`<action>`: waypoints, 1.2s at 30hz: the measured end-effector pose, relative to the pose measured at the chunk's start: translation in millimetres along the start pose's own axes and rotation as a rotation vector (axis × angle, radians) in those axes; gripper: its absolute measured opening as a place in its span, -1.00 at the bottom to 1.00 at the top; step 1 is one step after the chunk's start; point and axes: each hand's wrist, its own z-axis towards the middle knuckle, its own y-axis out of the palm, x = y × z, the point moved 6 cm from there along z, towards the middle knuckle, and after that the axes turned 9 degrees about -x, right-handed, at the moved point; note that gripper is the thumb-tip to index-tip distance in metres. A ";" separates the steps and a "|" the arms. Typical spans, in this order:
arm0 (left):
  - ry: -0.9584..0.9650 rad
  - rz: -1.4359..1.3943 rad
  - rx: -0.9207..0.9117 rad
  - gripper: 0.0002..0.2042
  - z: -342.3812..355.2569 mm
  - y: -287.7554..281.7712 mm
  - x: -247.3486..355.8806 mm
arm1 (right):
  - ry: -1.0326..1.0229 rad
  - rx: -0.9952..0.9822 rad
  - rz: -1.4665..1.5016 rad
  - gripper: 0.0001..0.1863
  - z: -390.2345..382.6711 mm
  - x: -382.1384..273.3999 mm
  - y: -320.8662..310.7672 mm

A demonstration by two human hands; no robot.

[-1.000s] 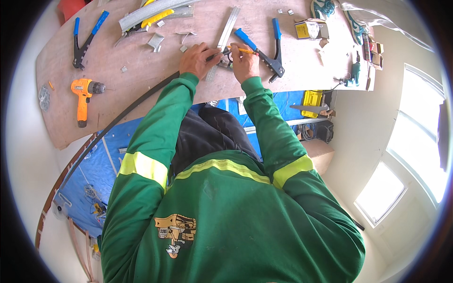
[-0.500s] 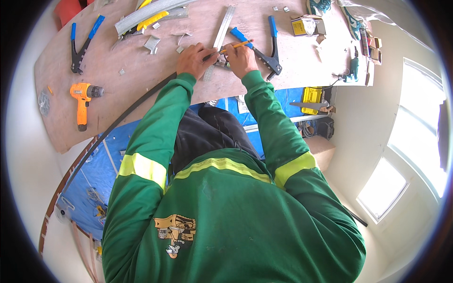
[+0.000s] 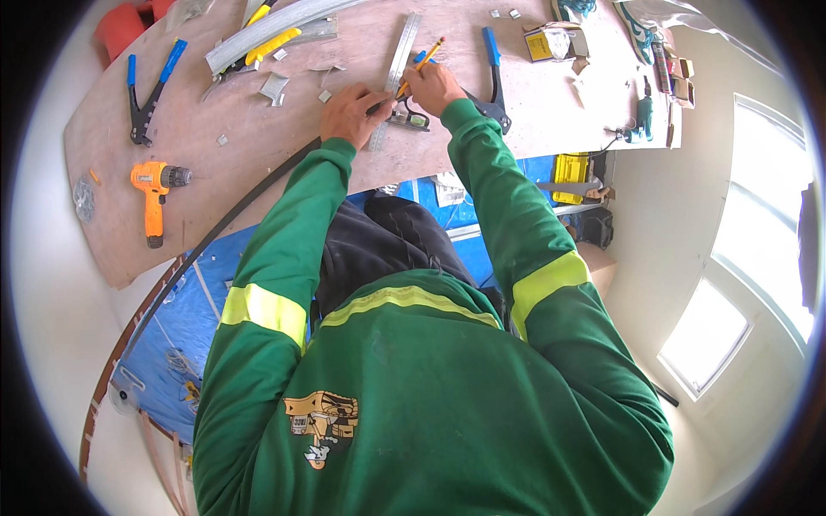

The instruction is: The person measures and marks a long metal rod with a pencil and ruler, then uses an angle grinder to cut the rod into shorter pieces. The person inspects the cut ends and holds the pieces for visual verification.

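Note:
My left hand (image 3: 351, 114) is closed on a long dark strip (image 3: 249, 194) that curves off past the worktop's front edge, its end resting at a pale metal strip (image 3: 404, 41). Just right of that, my right hand (image 3: 433, 86) grips a yellow pencil (image 3: 434, 46) held at a steep slant, tip down by the metal strip. A combination square (image 3: 412, 120) with a green vial lies beneath and between the hands. A blue-handled hand tool (image 3: 492, 110), partly hidden, lies behind my right hand.
The pinkish worktop (image 3: 215, 120) carries an orange drill (image 3: 151, 193), another blue-handled tool (image 3: 146, 112), several metal offcuts (image 3: 274, 88), curved channels (image 3: 249, 47), a small box (image 3: 551, 43) and a green tool (image 3: 641, 120). Blue sheeting (image 3: 181, 361) lies below.
My right hand has shifted up and slightly left, and the pencil has swung from nearly level to a steep slant. My left hand stays at the strip. The view has shifted slightly.

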 end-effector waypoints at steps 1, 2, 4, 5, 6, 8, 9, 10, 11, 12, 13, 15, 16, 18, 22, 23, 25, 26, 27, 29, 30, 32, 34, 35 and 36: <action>0.005 0.009 0.012 -0.82 -0.1 -0.6 0.6 | -0.058 -0.007 -0.111 -0.51 4.2 -3.7 -0.1; 0.003 0.020 0.011 -0.82 -0.2 -0.7 0.8 | -0.080 -0.038 -0.223 -0.51 7.2 -5.5 2.3; 0.000 0.033 0.004 -0.82 -0.2 -1.0 1.1 | 0.016 -0.035 -0.060 -0.53 12.3 -0.8 2.9; -0.003 0.034 0.000 -0.82 -0.2 -1.0 1.1 | 0.081 -0.046 0.018 -0.54 13.7 2.0 3.5; -0.019 0.037 -0.018 -0.82 -0.1 -0.3 0.2 | 0.093 -0.039 0.032 -0.55 12.6 0.9 3.1; -0.005 0.047 -0.001 -0.82 -0.3 -1.4 1.5 | 0.140 -0.039 0.053 -0.58 4.7 -1.8 3.2; -0.009 0.054 -0.005 -0.82 -0.1 -1.3 1.2 | 0.117 0.035 0.076 -0.59 0.1 -5.5 -3.4; 0.001 0.042 0.014 -0.81 0.0 -2.5 1.6 | 0.117 0.100 0.095 -0.61 -6.0 -7.4 -10.7; 0.007 0.030 0.024 -0.81 -0.3 -3.3 1.9 | 0.116 0.165 0.116 -0.62 -13.3 -10.6 -15.8; 0.016 0.019 0.034 -0.80 -0.3 -4.3 1.9 | 0.116 0.263 0.164 -0.63 -20.7 -12.2 -24.2; 0.014 0.019 0.025 -0.80 -0.6 -4.4 1.6 | 0.130 0.292 0.180 -0.61 -24.4 -13.6 -28.9; 0.009 0.008 0.001 -0.80 0.8 -2.5 1.4 | 0.132 0.354 0.203 -0.57 -32.1 -14.5 -38.4; 0.023 0.007 0.013 -0.80 0.9 -2.9 2.8 | 0.118 0.375 0.301 -0.51 -34.5 -15.2 -37.6; 0.027 0.006 0.014 -0.80 1.2 -3.7 3.4 | 0.154 0.274 0.283 -0.55 -37.3 -15.2 -28.9; 0.010 0.007 -0.010 -0.81 1.2 -4.8 3.6 | 0.132 0.236 0.236 -0.54 -34.1 -20.0 -13.0; 0.011 0.005 -0.008 -0.80 1.4 -5.0 3.8 | 0.134 0.226 0.194 -0.54 -33.0 -20.7 -10.1; 0.012 0.003 -0.007 -0.80 1.5 -4.8 4.2 | 0.152 0.248 0.234 -0.54 -33.8 -18.8 -7.9; 0.012 0.003 -0.006 -0.80 2.0 -4.8 3.9 | 0.159 0.245 0.236 -0.54 -33.7 -18.5 -7.4; -0.002 0.003 -0.022 -0.80 2.1 -3.9 3.0 | 0.180 0.237 0.235 -0.54 -34.0 -17.7 -6.9; 0.005 0.020 -0.009 -0.80 1.2 -4.5 4.2 | 0.183 0.276 0.304 -0.55 -36.5 -16.8 -9.1; -0.004 0.029 -0.013 -0.80 1.6 -4.3 3.6 | 0.189 0.294 0.337 -0.55 -36.8 -16.0 -10.3; 0.007 0.025 0.008 -0.80 1.9 -5.3 4.5 | 0.174 0.275 0.280 -0.55 -34.4 -17.9 -10.1; 0.008 0.021 0.006 -0.80 1.9 -4.7 4.8 | 0.176 0.266 0.254 -0.56 -34.1 -17.1 -7.8; 0.003 0.022 0.001 -0.80 2.3 -4.4 4.2 | 0.180 0.265 0.256 -0.57 -33.1 -15.9 -6.4; -0.002 0.023 -0.007 -0.80 1.8 -3.8 3.6 | 0.194 0.262 0.257 -0.58 -33.1 -14.2 -3.9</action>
